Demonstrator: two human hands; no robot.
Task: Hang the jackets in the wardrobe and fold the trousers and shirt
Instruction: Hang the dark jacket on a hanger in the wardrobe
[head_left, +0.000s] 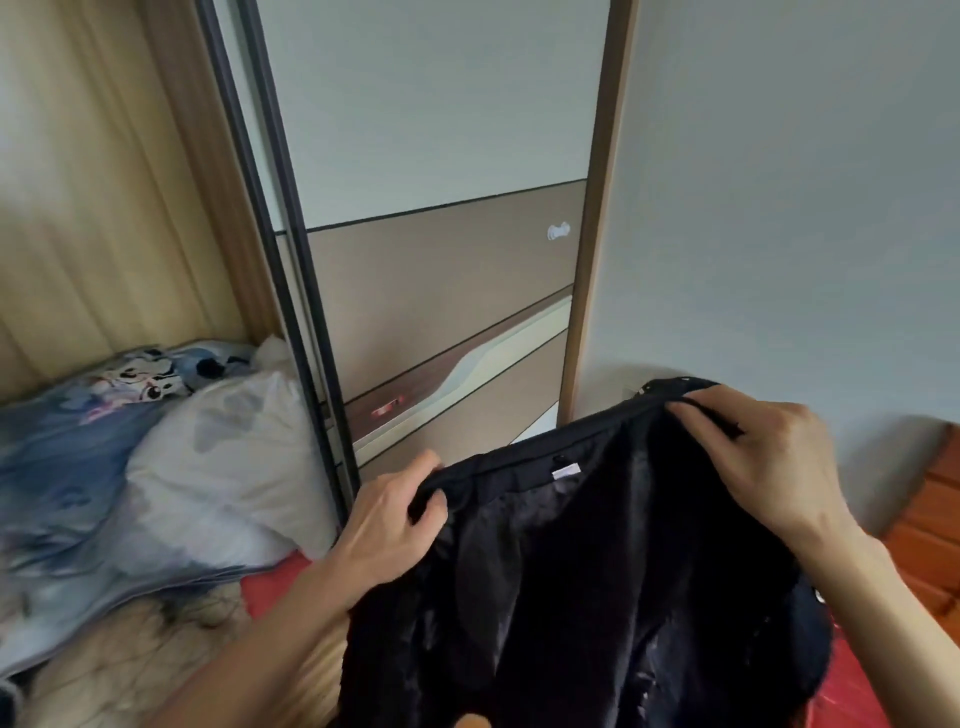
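Both hands, left hand (389, 512) and right hand (763, 457), pinch the black garment (597, 571) by its top edge, held up before the wardrobe door (441, 260); hanging or folding looks next.

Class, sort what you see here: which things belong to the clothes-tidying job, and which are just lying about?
Part of the job:
- black garment, held up at its top edge
- left hand and right hand, both gripping it
- wardrobe door

Just lying about:
- white pillow
- cartoon-print pillow
- curtain
- red bedcover
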